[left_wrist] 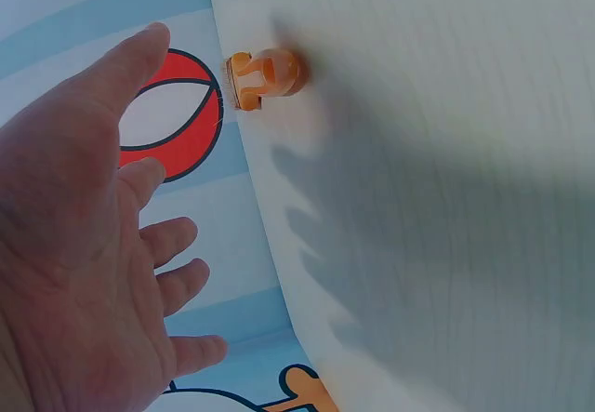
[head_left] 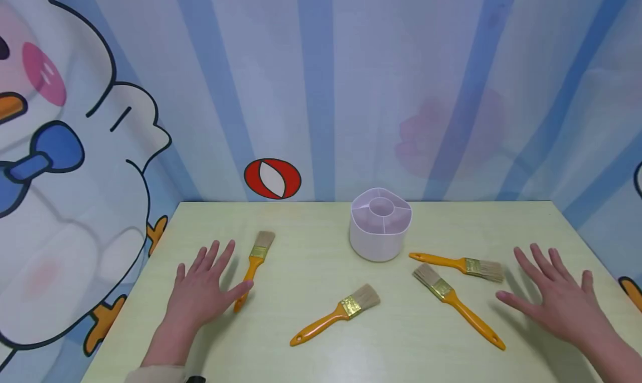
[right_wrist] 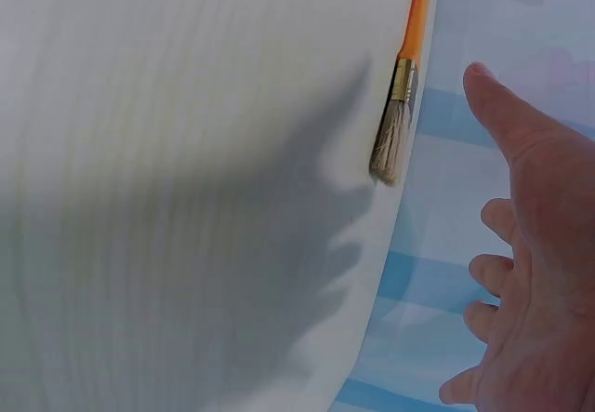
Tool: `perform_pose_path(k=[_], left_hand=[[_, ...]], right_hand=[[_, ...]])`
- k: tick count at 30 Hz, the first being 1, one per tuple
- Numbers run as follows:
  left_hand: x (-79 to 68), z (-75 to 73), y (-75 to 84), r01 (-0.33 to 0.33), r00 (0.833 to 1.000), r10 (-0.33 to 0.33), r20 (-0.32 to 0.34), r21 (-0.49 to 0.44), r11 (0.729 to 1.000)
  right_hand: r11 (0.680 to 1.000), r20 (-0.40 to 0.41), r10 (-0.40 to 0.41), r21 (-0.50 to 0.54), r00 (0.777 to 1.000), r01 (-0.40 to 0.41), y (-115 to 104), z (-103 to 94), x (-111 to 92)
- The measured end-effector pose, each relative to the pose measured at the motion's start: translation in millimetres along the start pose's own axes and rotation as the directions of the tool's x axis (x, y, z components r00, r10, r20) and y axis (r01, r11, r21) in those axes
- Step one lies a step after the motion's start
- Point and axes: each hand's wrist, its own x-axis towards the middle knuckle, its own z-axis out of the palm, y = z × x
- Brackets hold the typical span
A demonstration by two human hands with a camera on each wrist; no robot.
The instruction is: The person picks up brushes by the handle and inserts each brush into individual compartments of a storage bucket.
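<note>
My left hand [head_left: 200,294] hovers over the left side of the table, fingers spread, holding nothing. Just right of it lies a paintbrush [head_left: 258,252] with an orange handle, its bristles pointing away; the thumb overlaps the handle in the head view. My right hand [head_left: 562,294] is held over the right side, fingers spread and palm bare in the right wrist view. Nearest to it is a paintbrush [head_left: 471,266] lying sideways, bristles toward the hand. Below that, another paintbrush [head_left: 451,299] lies slanted. One more paintbrush [head_left: 346,310] lies near the front middle, bristles up and to the right.
A pale lilac round organizer [head_left: 379,243] with several compartments stands upright toward the back of the table, right of centre. The pale wooden table [head_left: 311,227] ends at a printed curtain with blue stripes [head_left: 316,93] along the back and sides.
</note>
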Motion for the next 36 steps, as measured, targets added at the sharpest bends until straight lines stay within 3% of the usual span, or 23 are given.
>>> perform_pose_path(k=[6, 17, 22, 36], left_hand=[[2.4, -2.1, 0.7, -0.003, 1.000, 0.003, 0.005, 0.003, 1.000], [3.8, -6.0, 4.7, -0.020, 1.000, 0.020, -0.007, 0.022, 1.000], [5.4, -8.0, 5.3, -0.027, 1.000, 0.027, 0.006, 0.030, 0.999], [10.4, -3.0, 10.8, -0.038, 0.998, 0.034, 0.062, 0.065, 0.997]], right_hand=[[0.999, -0.021, -0.046, 0.010, 0.999, 0.047, -9, -5.3, 10], [0.994, 0.021, -0.099, 0.054, 0.995, 0.098, -28, -20.0, 26], [0.987, 0.053, -0.132, 0.104, 0.990, 0.126, -39, -25.2, 34], [0.960, 0.045, -0.195, 0.211, 0.980, 0.182, -73, -25.4, 51]])
